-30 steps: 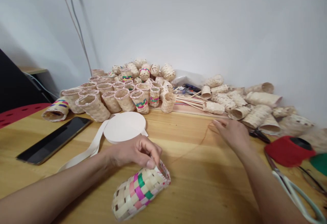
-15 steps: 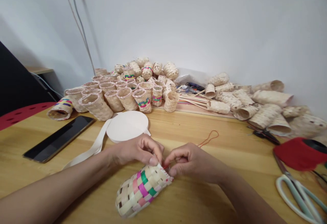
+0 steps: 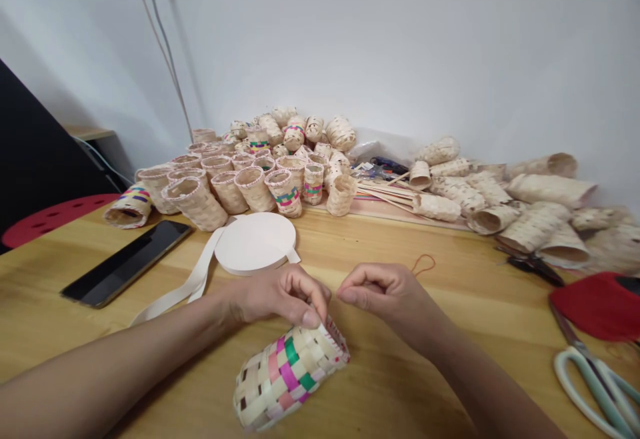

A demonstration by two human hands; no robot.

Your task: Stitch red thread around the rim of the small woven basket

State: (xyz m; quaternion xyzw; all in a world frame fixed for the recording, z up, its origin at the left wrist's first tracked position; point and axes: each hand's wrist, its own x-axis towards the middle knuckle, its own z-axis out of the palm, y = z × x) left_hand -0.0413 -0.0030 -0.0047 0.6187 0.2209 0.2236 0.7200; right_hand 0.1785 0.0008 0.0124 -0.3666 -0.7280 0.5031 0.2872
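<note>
Gripping the woven basket [image 3: 285, 382] by its rim in the left fingers [image 3: 310, 319], tilted beneath them toward the near left over the bench [image 3: 400, 392]. Holding the right fingers [image 3: 357, 295] closed just beyond the mouth, apart from it; cannot tell whether around anything.

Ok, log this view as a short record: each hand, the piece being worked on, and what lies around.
Left hand: pinches the rim of the woven basket
Right hand: fingers closed, apart from the rim; anything pinched is too small to tell
Woven basket: tilted, banded pink, purple and green
Thread: orange-red loop beyond the right hand
Left side: phone, white tape roll
Right side: pale-handled scissors, red item
Back: many other baskets
</note>
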